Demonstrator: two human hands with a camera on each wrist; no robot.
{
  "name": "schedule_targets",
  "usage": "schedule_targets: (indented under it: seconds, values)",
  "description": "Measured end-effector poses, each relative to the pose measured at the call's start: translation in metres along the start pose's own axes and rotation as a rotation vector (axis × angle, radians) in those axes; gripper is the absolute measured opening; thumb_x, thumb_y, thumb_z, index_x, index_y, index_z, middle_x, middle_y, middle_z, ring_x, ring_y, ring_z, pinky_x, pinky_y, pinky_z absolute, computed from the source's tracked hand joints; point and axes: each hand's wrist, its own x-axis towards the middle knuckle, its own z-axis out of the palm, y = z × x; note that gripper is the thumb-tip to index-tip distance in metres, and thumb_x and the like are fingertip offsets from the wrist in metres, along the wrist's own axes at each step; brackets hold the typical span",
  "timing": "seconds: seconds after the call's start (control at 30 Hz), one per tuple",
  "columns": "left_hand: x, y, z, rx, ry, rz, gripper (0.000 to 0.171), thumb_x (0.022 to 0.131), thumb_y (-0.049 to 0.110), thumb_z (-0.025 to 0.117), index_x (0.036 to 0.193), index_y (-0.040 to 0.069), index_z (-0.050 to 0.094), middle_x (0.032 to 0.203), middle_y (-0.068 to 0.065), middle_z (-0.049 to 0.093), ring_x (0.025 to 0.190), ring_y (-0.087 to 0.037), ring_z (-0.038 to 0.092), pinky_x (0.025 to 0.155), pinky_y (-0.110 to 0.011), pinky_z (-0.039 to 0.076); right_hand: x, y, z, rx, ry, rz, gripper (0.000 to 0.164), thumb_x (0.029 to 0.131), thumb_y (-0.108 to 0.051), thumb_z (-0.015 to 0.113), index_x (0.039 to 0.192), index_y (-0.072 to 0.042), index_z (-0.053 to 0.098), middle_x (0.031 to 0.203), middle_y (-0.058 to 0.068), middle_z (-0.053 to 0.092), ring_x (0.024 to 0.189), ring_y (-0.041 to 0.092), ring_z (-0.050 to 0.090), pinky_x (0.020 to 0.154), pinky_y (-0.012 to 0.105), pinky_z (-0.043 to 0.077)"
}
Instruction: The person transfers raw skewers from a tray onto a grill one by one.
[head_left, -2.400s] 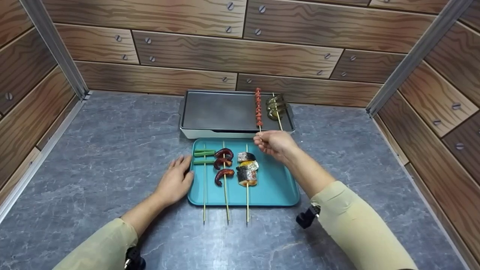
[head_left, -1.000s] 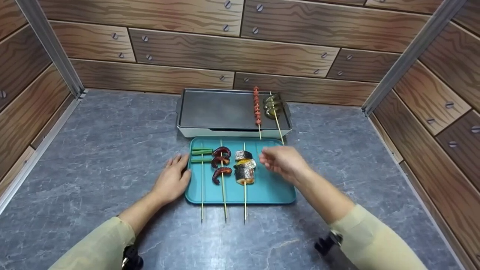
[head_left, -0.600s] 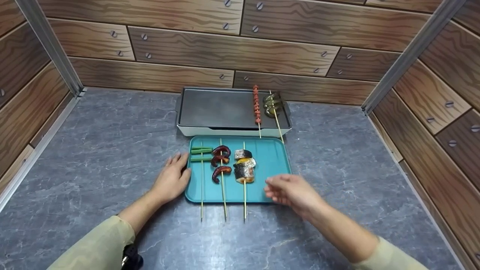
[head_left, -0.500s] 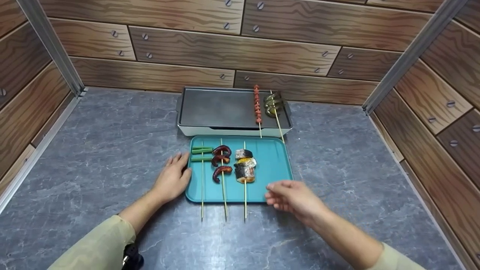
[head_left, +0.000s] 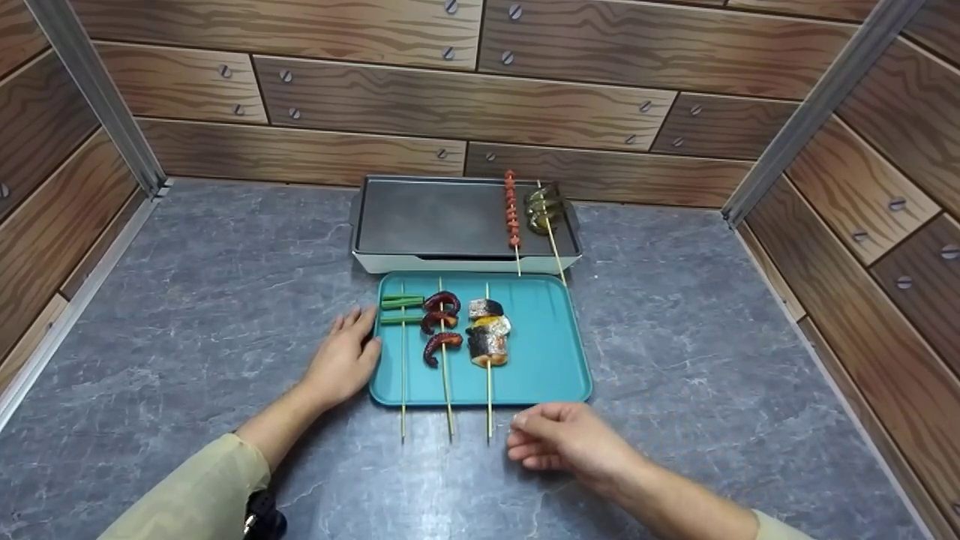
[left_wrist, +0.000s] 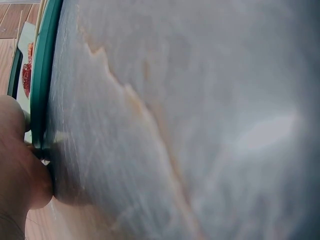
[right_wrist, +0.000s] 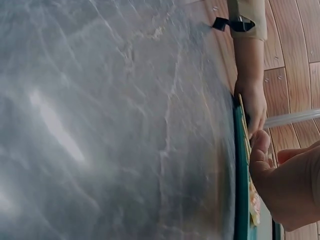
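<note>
A teal tray (head_left: 540, 375) holds three skewers whose sticks jut over its front edge. From left to right they carry green stalks (head_left: 402, 302), dark red octopus tentacles (head_left: 442, 341) and silver-skinned fish chunks (head_left: 489, 343) with a yellow piece. My left hand (head_left: 343, 360) rests on the table against the tray's left edge, fingers extended. Just right of the fish skewer's stick end is my right hand (head_left: 559, 442), fingers loosely bent, holding nothing. In the right wrist view, the right thumb (right_wrist: 260, 150) appears close to the tray's front side.
Behind the tray stands a grey griddle (head_left: 435, 217) with a light base. On its right side lie a skewer of small red pieces (head_left: 512, 210) and one of dark green pieces (head_left: 541, 210), sticks overhanging the front. Wood-patterned walls (head_left: 375, 97) enclose the marbled table (head_left: 247, 270).
My right hand has released the red-piece skewer on the griddle and come down past the tray's right side to its front, near the fish skewer's stick. The left hand stays put.
</note>
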Motion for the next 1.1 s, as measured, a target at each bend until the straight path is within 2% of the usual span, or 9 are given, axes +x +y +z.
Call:
schedule_targets:
  seconds: [0.13, 0.33, 0.47, 0.8, 1.1]
  values:
    - [0.000, 0.000, 0.000, -0.003, 0.005, 0.004, 0.059, 0.107, 0.015, 0.051, 0.160, -0.007, 0.038, 0.164, -0.031, 0.035, 0.156, -0.049, 0.025, 0.130, -0.057, 0.015, 0.003, 0.006, 0.006, 0.003, -0.009, 0.019, 0.017, 0.103, -0.011, 0.067, 0.108, 0.004, 0.072, 0.095, 0.013, 0.079, 0.079, 0.016, 0.077, 0.073, 0.028, 0.065]
    - [-0.001, -0.001, 0.001, 0.006, 0.022, 0.030, 0.057, 0.106, 0.012, 0.052, 0.157, -0.011, 0.040, 0.161, -0.033, 0.040, 0.154, -0.049, 0.029, 0.130, -0.056, 0.016, 0.009, 0.006, 0.012, 0.011, -0.007, 0.060, 0.026, 0.106, -0.010, 0.062, 0.118, 0.012, 0.070, 0.103, 0.021, 0.078, 0.085, 0.020, 0.079, 0.078, 0.032, 0.066]
    - [-0.001, 0.000, 0.001, 0.010, 0.023, 0.024, 0.057, 0.106, 0.012, 0.052, 0.157, -0.011, 0.040, 0.161, -0.033, 0.039, 0.154, -0.049, 0.029, 0.130, -0.057, 0.016, 0.013, 0.005, 0.015, 0.035, -0.010, 0.071, 0.028, 0.106, -0.011, 0.062, 0.120, 0.012, 0.069, 0.105, 0.024, 0.077, 0.088, 0.023, 0.079, 0.081, 0.034, 0.066]
    - [-0.002, 0.002, 0.000, 0.000, 0.013, 0.011, 0.057, 0.107, 0.014, 0.052, 0.159, -0.009, 0.039, 0.163, -0.033, 0.037, 0.155, -0.050, 0.026, 0.130, -0.059, 0.015, 0.022, 0.006, 0.022, 0.098, -0.019, 0.098, 0.028, 0.106, -0.009, 0.063, 0.122, 0.013, 0.067, 0.107, 0.026, 0.077, 0.090, 0.025, 0.079, 0.083, 0.035, 0.066]
    - [-0.002, 0.002, 0.000, -0.002, 0.004, -0.002, 0.057, 0.108, 0.014, 0.051, 0.159, -0.008, 0.039, 0.164, -0.032, 0.035, 0.156, -0.049, 0.025, 0.130, -0.058, 0.014, 0.027, 0.007, 0.024, 0.136, -0.038, 0.107, 0.023, 0.105, -0.003, 0.061, 0.121, 0.012, 0.067, 0.105, 0.022, 0.078, 0.088, 0.021, 0.079, 0.081, 0.030, 0.065]
